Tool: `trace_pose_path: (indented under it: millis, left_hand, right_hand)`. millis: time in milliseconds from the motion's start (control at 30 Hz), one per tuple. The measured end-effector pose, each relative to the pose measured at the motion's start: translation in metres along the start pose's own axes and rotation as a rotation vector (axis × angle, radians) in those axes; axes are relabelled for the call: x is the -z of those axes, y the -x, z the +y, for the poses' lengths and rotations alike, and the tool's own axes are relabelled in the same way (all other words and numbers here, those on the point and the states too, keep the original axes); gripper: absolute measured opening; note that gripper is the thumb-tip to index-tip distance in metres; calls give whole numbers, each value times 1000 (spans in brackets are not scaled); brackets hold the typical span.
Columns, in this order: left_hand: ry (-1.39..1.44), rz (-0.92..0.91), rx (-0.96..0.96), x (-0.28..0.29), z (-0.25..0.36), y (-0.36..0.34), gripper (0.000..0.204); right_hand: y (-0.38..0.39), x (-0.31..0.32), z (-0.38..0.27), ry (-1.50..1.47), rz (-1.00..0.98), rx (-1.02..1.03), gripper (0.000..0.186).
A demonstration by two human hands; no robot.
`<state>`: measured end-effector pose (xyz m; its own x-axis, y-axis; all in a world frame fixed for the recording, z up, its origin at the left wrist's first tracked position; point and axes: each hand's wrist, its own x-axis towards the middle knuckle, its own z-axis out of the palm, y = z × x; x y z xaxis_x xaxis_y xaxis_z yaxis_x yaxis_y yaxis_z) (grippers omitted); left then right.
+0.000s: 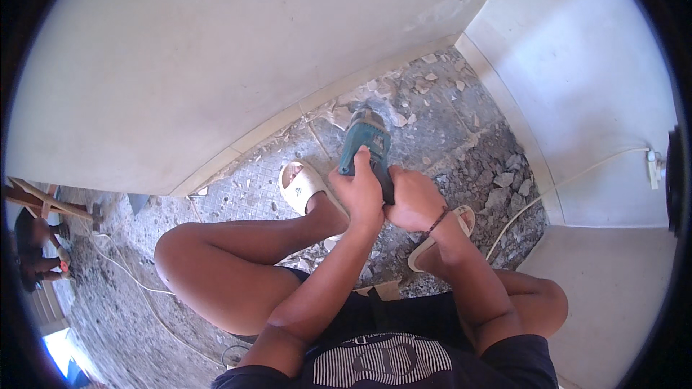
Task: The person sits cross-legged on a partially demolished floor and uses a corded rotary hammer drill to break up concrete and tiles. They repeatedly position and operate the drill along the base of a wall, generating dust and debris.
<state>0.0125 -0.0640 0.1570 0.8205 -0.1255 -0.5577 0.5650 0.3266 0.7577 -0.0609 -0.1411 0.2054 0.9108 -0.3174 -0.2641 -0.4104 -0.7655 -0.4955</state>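
Note:
A teal hammer drill (369,137) points away from me and down at the broken floor, close to the foot of the wall. My left hand (360,191) is closed round the left side of its body, thumb lying on top. Lower and to the right, my right hand (416,200) wraps the dark rear handle. The bit is hidden beyond the tool's grey nose. Pale tile chips and dust (389,109) lie around that nose.
Grey rubble (497,194) is heaped on the right. A white cable (577,180) runs from a wall socket (654,167) down past my right foot. Walls with a beige skirting (249,145) meet in the far corner. At the far left another person (36,245) crouches near wooden planks.

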Motion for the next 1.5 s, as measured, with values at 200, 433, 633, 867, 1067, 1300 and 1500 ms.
trace_pose_path:
  millis: [200, 433, 633, 867, 1067, 1300, 1500]
  left_hand:
    - [-42, 39, -9, -7, 2, -4, 71]
    - [-148, 68, -30, -10, -7, -10, 71]
    - [-173, 76, -124, -14, -20, -19, 72]
    - [-62, 42, -29, 5, -25, -19, 70]
    - [-79, 67, 6, 12, -25, -23, 61]
    - [66, -8, 132, 20, -14, -24, 46]
    - [181, -76, 209, 36, -10, -33, 41]
  right_hand:
    - [-7, -1, 7, -14, 15, 23, 40]
    - [-11, 0, 11, -26, 5, -8, 39]
    - [-12, -1, 14, 5, 29, -39, 41]
    - [-5, -16, 10, 22, 22, -10, 42]
    - [-7, -23, 4, 72, 17, -22, 45]
    - [-4, -31, -2, 39, 10, 4, 48]
    - [-6, -46, -10, 3, 36, 27, 51]
